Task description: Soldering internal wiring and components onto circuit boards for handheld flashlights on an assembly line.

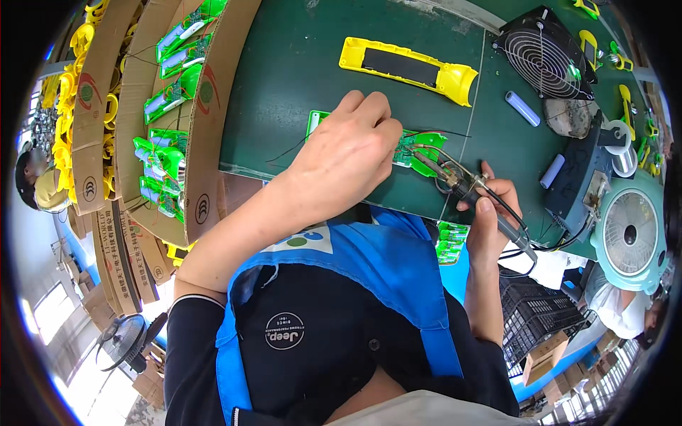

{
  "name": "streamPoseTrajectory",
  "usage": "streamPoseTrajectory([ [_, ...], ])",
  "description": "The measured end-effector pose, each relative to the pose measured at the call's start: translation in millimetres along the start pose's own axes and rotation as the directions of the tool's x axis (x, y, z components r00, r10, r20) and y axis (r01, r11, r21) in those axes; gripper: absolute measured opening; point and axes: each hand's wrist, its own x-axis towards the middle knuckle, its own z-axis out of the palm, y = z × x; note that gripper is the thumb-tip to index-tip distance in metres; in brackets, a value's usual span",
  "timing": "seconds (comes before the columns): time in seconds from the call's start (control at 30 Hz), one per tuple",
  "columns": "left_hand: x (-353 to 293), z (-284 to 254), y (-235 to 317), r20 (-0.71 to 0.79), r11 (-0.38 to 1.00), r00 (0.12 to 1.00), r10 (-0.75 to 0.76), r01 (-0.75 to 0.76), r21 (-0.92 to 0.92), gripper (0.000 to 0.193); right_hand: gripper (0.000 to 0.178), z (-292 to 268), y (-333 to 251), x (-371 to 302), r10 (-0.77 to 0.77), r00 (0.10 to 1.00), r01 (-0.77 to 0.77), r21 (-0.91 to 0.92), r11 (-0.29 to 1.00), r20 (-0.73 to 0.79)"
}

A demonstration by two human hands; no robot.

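Note:
My left hand (pixel 348 153) is closed with curled fingers over a green plastic housing (pixel 315 124) that lies on the bench. The hand covers the housing's middle, and its fingertips are hidden, so what they pinch does not show. At the housing's right end a circuit board (pixel 405 150) and thin wires are visible. My right hand (pixel 497 213) grips a soldering iron (pixel 465 192) with a feed tube and cable; its tip reaches the board's right part. Beyond my left hand lies a yellow plastic housing half (pixel 455 79) with a dark strip inside.
A cardboard box (pixel 202 142) of green housings stands at the left, beside yellow parts (pixel 64 142). To the right are a black fan (pixel 543 53), two blue cylindrical batteries (pixel 523 108), a soldering station (pixel 579 184) and a mint-coloured fan (pixel 630 231). The green bench (pixel 284 50) ends near my apron.

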Motion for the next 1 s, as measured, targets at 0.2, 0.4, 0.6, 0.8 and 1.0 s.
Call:
streamPoseTrajectory([
  [0.2, 8, -8, 6, 0.139, 0.998, 0.989, -0.042, 0.036, 0.049, 0.012, 0.021, 0, -3, 0, 0.0, 1.0, 0.0, -0.006, 1.0, 0.004],
  [0.4, 11, -6, 8, 0.141, 0.995, 0.988, -0.057, 0.045, 0.087, 0.013, 0.019, 0, -4, 1, -0.006, 0.999, 0.007, -0.028, 1.0, 0.032],
  [0.6, 12, -6, 8, 0.16, 0.994, 0.985, -0.063, 0.048, 0.099, 0.012, 0.018, 1, -6, 2, -0.008, 0.998, 0.013, -0.09, 0.996, 0.057],
  [0.8, 13, -7, 8, 0.174, 0.995, 0.983, -0.062, 0.047, 0.092, 0.011, 0.018, 1, -5, 2, -0.095, 0.991, 0.109, -0.156, 0.982, 0.094],
  [1.0, 14, -7, 9, 0.174, 0.994, 0.983, -0.063, 0.046, 0.099, 0.011, 0.02, -1, 0, 3, -0.177, 0.976, 0.194, -0.148, 0.97, 0.124],
])
